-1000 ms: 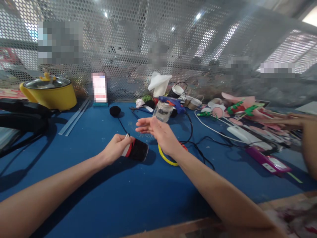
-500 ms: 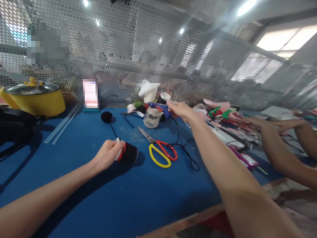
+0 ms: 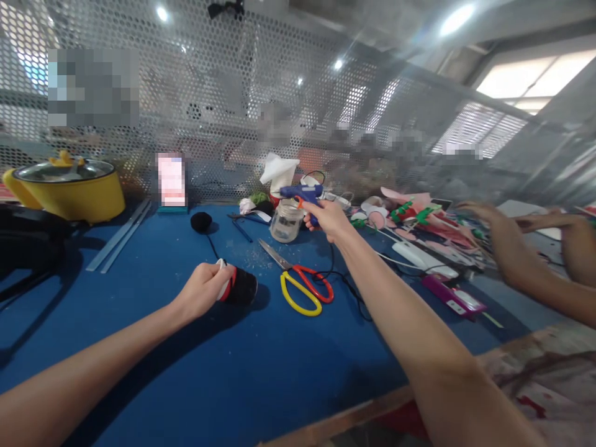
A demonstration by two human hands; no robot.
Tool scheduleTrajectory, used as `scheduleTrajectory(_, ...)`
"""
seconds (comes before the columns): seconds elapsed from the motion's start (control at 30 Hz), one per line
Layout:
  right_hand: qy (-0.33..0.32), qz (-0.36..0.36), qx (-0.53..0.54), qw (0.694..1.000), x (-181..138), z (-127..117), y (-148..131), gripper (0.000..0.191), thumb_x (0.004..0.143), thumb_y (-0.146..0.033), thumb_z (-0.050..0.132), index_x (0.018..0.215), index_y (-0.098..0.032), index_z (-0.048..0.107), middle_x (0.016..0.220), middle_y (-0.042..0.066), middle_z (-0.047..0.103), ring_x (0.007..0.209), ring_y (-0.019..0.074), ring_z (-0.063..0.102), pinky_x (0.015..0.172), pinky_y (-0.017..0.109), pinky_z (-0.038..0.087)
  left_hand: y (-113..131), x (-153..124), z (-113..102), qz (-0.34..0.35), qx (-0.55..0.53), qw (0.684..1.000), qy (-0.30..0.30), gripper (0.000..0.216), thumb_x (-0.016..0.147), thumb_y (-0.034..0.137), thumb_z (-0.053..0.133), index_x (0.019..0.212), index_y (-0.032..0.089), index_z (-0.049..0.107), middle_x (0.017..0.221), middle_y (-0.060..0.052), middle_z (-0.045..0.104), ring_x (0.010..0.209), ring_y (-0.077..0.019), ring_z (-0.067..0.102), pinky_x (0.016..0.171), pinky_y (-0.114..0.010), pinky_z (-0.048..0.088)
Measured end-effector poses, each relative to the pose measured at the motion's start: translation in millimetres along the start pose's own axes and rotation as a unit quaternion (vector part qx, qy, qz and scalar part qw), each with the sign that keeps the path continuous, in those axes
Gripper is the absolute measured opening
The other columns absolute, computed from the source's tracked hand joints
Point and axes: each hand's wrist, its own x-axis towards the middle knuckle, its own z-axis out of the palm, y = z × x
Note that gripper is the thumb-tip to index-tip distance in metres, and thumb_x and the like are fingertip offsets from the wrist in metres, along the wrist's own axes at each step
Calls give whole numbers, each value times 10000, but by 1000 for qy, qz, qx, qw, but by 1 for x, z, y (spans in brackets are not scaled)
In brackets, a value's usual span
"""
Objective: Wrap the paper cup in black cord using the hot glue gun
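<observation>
My left hand (image 3: 201, 290) is closed on the white rim of a black, yarn-wrapped cup (image 3: 244, 287) with a red band, tipped on its side just above the blue table. A black cord runs from it to a black yarn ball (image 3: 201, 221). My right hand (image 3: 329, 218) grips the handle of a blue hot glue gun (image 3: 303, 192) with an orange trigger. Its nozzle points left, over a clear jar (image 3: 285, 225). Between my hands lie open-bladed scissors (image 3: 300, 299) with red and yellow handles.
Blue pliers (image 3: 241, 228) and tissue (image 3: 280, 169) are near the mesh screen. To the left stand a yellow pot (image 3: 74, 192), clear strips (image 3: 118, 239) and a phone (image 3: 171, 180). A purple power strip (image 3: 449, 295) and another person's arms (image 3: 526, 261) are at right.
My right hand has raised the glue gun from beside the jar and levelled it, moving slightly left. My left hand and the cup have hardly moved. The other person's arms shifted slightly.
</observation>
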Motion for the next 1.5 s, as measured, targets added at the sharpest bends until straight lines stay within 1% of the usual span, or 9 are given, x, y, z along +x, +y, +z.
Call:
scheduleTrajectory(0.13, 9, -65, 44, 997, -24, 0, -16, 77, 678, -185, 542, 710, -141, 488, 582, -8, 555, 469, 62, 523, 457, 175, 451, -1, 1, -1, -2, -3, 1000, 3, 376, 710, 417, 361, 430, 175, 291, 417, 54, 242, 391, -60, 237, 385, -203, 178)
scheduleTrajectory(0.23, -106, -74, 99, 987, -53, -1, -26, 160, 651, -135, 537, 809, -125, 519, 744, 38, 599, 567, 100, 574, 543, 231, 483, -2, 2, -1, -4, 1, 1000, 14, 366, 697, 411, 371, 428, 177, 290, 415, 53, 245, 392, -60, 229, 381, -205, 169)
scheduleTrajectory(0.43, -222, -28, 15, 975, -103, 1, -21, 135, 708, -243, 518, 731, -113, 546, 466, -25, 524, 395, 64, 468, 428, 188, 412, -1, 4, -1, -30, -2, 999, 20, 345, 683, 403, 363, 433, 168, 336, 412, 53, 270, 392, -62, 250, 389, -206, 190)
scheduleTrajectory(0.57, -277, -36, -66, 958, -119, 4, -14, 240, 741, -341, 482, 658, -120, 529, 432, -21, 493, 394, 67, 460, 428, 186, 404, -1, 4, 0, -38, -2, 999, 11, 338, 685, 395, 347, 463, 148, 406, 422, 48, 296, 402, -66, 269, 405, -209, 206)
scheduleTrajectory(0.67, -302, -23, -97, 948, -127, 6, -14, 228, 743, -353, 473, 743, -130, 522, 467, -26, 496, 384, 67, 458, 388, 179, 394, -1, 5, -1, -48, -9, 999, 16, 343, 680, 398, 348, 474, 138, 435, 421, 46, 314, 402, -66, 276, 407, -207, 211)
scheduleTrajectory(0.87, -293, -16, -167, 941, -138, 12, -22, 171, 714, -314, 494, 733, -144, 505, 443, -42, 474, 354, 72, 459, 339, 171, 393, -2, 7, -1, -54, -16, 998, 18, 357, 685, 405, 363, 494, 126, 478, 392, 54, 300, 380, -63, 256, 391, -204, 191)
scheduleTrajectory(1.0, -264, -54, -213, 939, -140, 18, -22, 174, 726, -298, 472, 618, -161, 479, 413, -42, 472, 340, 76, 454, 359, 184, 384, -4, 8, 1, -50, -17, 998, 21, 354, 688, 399, 381, 482, 127, 472, 400, 55, 298, 385, -61, 257, 392, -203, 190)
scheduleTrajectory(1.23, -253, -127, -278, 918, -144, 20, -19, 183, 736, -287, 455, 607, -173, 517, 396, -46, 465, 370, 90, 452, 416, 205, 372, -5, 8, 0, -62, -35, 997, 26, 335, 676, 394, 398, 458, 142, 433, 382, 64, 286, 363, -55, 248, 377, -199, 180)
scheduleTrajectory(1.5, -246, -198, -300, 900, -146, 20, -15, 113, 740, -246, 454, 683, -173, 519, 630, 1, 558, 544, 112, 507, 523, 210, 391, -3, 8, 1, -64, -49, 996, 26, 317, 675, 373, 398, 471, 137, 456, 385, 59, 303, 366, -57, 260, 378, -199, 185)
